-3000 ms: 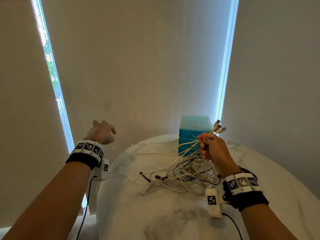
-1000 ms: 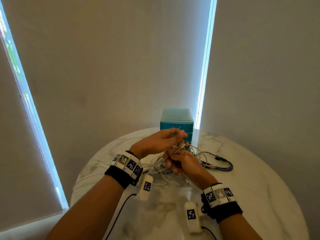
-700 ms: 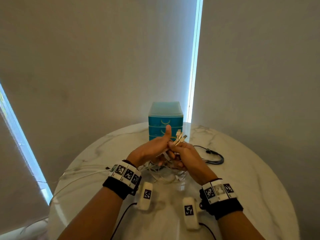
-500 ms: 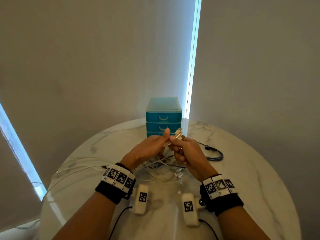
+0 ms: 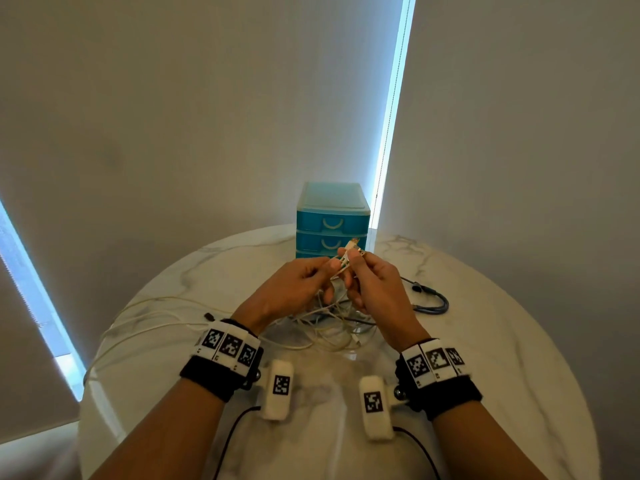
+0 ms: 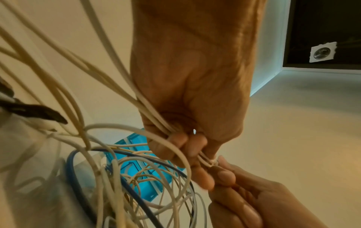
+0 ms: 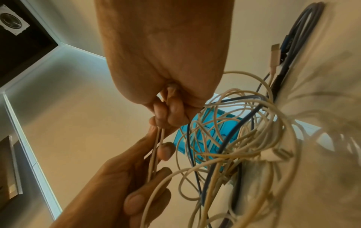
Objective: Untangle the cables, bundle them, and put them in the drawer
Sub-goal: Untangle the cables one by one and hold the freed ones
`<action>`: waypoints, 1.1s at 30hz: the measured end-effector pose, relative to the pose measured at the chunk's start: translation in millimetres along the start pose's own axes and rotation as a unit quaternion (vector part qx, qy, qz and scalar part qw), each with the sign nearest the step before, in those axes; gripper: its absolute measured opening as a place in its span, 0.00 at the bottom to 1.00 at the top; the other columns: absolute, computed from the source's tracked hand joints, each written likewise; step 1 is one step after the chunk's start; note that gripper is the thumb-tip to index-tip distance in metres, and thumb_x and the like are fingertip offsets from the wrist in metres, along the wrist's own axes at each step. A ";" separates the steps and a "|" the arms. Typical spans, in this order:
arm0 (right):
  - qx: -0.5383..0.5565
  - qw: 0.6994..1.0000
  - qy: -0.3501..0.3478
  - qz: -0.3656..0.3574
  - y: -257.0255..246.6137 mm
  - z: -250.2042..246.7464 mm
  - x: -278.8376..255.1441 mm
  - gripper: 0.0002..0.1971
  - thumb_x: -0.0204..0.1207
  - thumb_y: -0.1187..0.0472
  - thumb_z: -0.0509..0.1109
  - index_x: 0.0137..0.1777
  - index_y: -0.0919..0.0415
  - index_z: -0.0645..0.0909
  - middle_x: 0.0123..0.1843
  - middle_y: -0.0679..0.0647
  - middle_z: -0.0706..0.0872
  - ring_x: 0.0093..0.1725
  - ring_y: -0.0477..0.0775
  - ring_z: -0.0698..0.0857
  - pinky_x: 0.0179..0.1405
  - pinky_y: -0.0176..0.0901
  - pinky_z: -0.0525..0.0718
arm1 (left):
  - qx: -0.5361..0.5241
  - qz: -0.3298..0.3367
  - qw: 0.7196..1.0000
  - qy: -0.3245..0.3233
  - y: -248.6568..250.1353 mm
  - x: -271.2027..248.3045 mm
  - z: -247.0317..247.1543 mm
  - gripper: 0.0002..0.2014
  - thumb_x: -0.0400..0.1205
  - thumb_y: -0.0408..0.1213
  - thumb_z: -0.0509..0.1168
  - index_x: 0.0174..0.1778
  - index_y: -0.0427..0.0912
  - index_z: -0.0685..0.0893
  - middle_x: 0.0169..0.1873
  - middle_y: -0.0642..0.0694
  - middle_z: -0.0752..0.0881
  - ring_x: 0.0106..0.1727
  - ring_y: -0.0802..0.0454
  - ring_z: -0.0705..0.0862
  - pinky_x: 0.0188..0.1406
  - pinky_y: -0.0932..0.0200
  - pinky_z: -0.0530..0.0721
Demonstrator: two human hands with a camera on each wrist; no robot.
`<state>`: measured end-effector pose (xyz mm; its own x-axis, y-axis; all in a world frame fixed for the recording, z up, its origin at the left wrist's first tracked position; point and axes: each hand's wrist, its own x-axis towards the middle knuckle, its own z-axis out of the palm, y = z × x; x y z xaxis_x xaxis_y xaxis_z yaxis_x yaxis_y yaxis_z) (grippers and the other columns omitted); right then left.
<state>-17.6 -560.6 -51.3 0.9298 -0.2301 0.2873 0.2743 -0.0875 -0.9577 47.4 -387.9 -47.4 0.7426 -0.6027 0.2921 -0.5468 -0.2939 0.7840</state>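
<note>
White cable runs (image 5: pixel 145 308) trail off to the left of the fingers, across the round marble desk (image 5: pixel 502 358). The left hand (image 5: pixel 294 289) has its fingers curled round a bunch of white cables (image 6: pixel 152 114), pinching them just below the plugs. The right hand (image 5: pixel 374 289), touching it, pinches the same bunch at the USB plugs (image 5: pixel 350 252). Beneath both hands lies the tangle (image 5: pixel 332 327). Beyond the fingers stands a teal drawer unit (image 5: pixel 332 220), its visible drawers closed. To the right rests a dark cable (image 5: pixel 433 301).
</note>
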 end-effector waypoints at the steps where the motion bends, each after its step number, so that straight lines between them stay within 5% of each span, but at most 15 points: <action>1: -0.003 1.000 0.008 0.003 0.4 0.1 0.9 0.22 0.94 0.48 0.62 0.53 0.69 0.85 0.35 0.58 0.81 0.25 0.46 0.74 0.21 0.34 0.72 | -0.003 -0.006 1.000 -0.006 -0.1 0.4 -0.5 0.20 0.95 0.57 0.55 0.53 0.54 0.91 0.41 0.48 0.94 0.26 0.56 0.81 0.28 0.61 0.82; 4: 0.018 0.999 0.014 0.022 2.1 -2.2 2.3 0.24 0.94 0.49 0.63 0.55 0.74 0.84 0.33 0.55 0.80 0.26 0.47 0.73 0.22 0.34 0.72 | -0.016 -0.017 0.999 -0.037 2.8 -2.9 -5.9 0.19 0.95 0.55 0.57 0.58 0.51 0.91 0.46 0.50 0.95 0.27 0.51 0.82 0.25 0.61 0.81; 9: 0.066 0.995 -0.046 0.056 -0.1 -2.5 -1.2 0.27 0.92 0.46 0.66 0.68 0.75 0.82 0.33 0.53 0.77 0.25 0.46 0.68 0.21 0.37 0.66 | 0.004 -0.045 0.996 -0.078 2.4 -8.3 -21.6 0.20 0.96 0.51 0.58 0.46 0.46 0.89 0.28 0.62 0.84 0.28 0.66 0.76 0.29 0.74 0.75; 13: 0.048 0.994 -0.080 0.055 -5.8 -0.9 -3.1 0.20 0.92 0.48 0.66 0.66 0.64 0.90 0.31 0.53 0.78 0.23 0.44 0.70 0.20 0.34 0.68 | -0.023 -0.075 0.990 -0.120 -5.2 -8.6 -27.8 0.25 0.96 0.50 0.58 0.58 0.29 0.86 0.35 0.50 0.82 0.31 0.61 0.75 0.32 0.65 0.73; 16: 0.001 0.997 -0.069 0.027 -8.9 3.3 -4.7 0.18 0.93 0.50 0.65 0.63 0.64 0.90 0.28 0.48 0.80 0.23 0.40 0.79 0.24 0.29 0.76 | -0.093 -0.097 0.983 -0.123 -0.8 -6.9 -24.9 0.20 0.97 0.42 0.55 0.59 0.29 0.87 0.40 0.42 0.86 0.32 0.54 0.79 0.33 0.59 0.78; 19: -0.024 0.998 -0.064 0.018 -13.8 7.5 -4.9 0.17 0.94 0.51 0.64 0.60 0.64 0.86 0.27 0.40 0.85 0.24 0.36 0.82 0.25 0.25 0.77 | -0.142 -0.137 0.978 -0.073 18.3 -3.7 -13.7 0.28 0.97 0.57 0.48 0.50 0.42 0.87 0.33 0.49 0.82 0.27 0.58 0.74 0.28 0.63 0.73; 21: -0.007 0.998 -0.069 0.013 -15.0 7.6 -3.5 0.17 0.93 0.48 0.64 0.60 0.62 0.85 0.28 0.42 0.84 0.24 0.38 0.80 0.24 0.29 0.76 | -0.075 -0.125 0.989 -0.017 25.3 -1.1 -5.7 0.34 0.93 0.68 0.42 0.43 0.48 0.84 0.26 0.57 0.79 0.24 0.63 0.72 0.25 0.66 0.71; 24: 0.013 0.999 -0.037 0.014 -17.7 -0.8 1.4 0.19 0.91 0.41 0.66 0.66 0.56 0.86 0.32 0.47 0.80 0.25 0.42 0.72 0.22 0.34 0.70 | 0.021 -0.058 0.993 0.097 20.7 1.9 -6.8 0.33 0.94 0.65 0.46 0.38 0.47 0.82 0.26 0.56 0.80 0.28 0.59 0.75 0.36 0.55 0.74; 26: 0.007 0.998 0.055 0.001 -17.3 -20.1 8.9 0.16 0.89 0.41 0.70 0.64 0.52 0.88 0.35 0.46 0.83 0.27 0.42 0.76 0.24 0.35 0.74 | 0.040 -0.054 0.980 0.187 10.5 3.9 -18.3 0.30 0.95 0.62 0.47 0.36 0.48 0.79 0.28 0.53 0.78 0.31 0.54 0.74 0.39 0.51 0.72; 29: -0.094 0.975 0.203 -0.021 -1.7 -65.4 22.3 0.08 0.87 0.50 0.75 0.60 0.50 0.91 0.50 0.48 0.93 0.47 0.48 0.88 0.49 0.47 0.88 | 0.017 -0.066 0.960 0.272 -4.2 3.5 -32.0 0.29 0.96 0.61 0.46 0.37 0.47 0.77 0.29 0.52 0.76 0.33 0.51 0.73 0.39 0.49 0.70; 31: -0.179 0.961 0.206 0.038 14.0 -92.4 26.1 0.06 0.87 0.56 0.74 0.58 0.53 0.91 0.55 0.52 0.93 0.58 0.54 0.90 0.63 0.52 0.87 | -0.019 -0.085 0.953 0.289 -10.6 4.3 -34.3 0.29 0.95 0.62 0.47 0.37 0.47 0.76 0.29 0.52 0.75 0.33 0.50 0.72 0.40 0.48 0.69; 33: -0.221 0.957 0.159 0.101 25.9 -109.3 24.4 0.09 0.85 0.66 0.72 0.60 0.58 0.92 0.58 0.55 0.92 0.63 0.57 0.88 0.64 0.48 0.82 | -0.043 -0.100 0.952 0.288 -10.9 5.4 -32.1 0.31 0.93 0.66 0.49 0.37 0.43 0.74 0.29 0.53 0.76 0.33 0.51 0.72 0.41 0.48 0.70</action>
<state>-14.7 -674.4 -67.1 0.8123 -0.5623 0.1552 -0.0988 -0.3949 -0.9134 69.8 -364.1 -36.7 0.9304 -0.0285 0.3653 -0.3580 -0.2837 0.8896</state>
